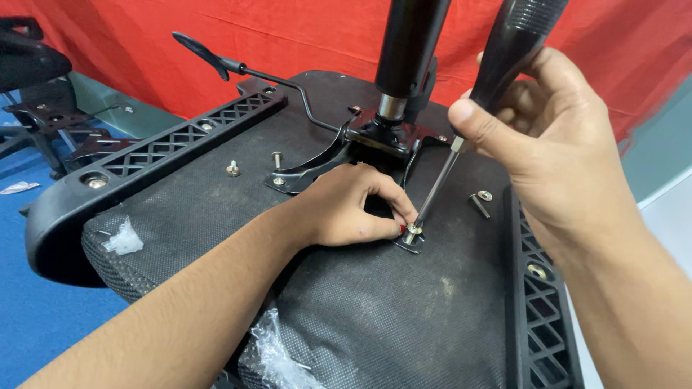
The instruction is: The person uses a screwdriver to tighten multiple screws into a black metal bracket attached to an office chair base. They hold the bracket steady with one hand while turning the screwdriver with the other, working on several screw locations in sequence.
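Note:
An upturned office chair seat [375,317] lies before me, its black fabric underside up. A black metal mechanism plate [375,137] with a gas cylinder [407,50] sits on it. My left hand [346,209] pinches a bolt [411,232] at the plate's near corner tab. My right hand [548,137] grips the black handle of a screwdriver [440,180], whose tip rests on that bolt.
Loose bolts lie on the seat: one [233,170] and another [277,162] at left, a third [481,202] at right. Black armrests [166,144] [540,302] flank the seat. A lever [216,61] juts back left. Chair parts [43,108] stand on the blue floor.

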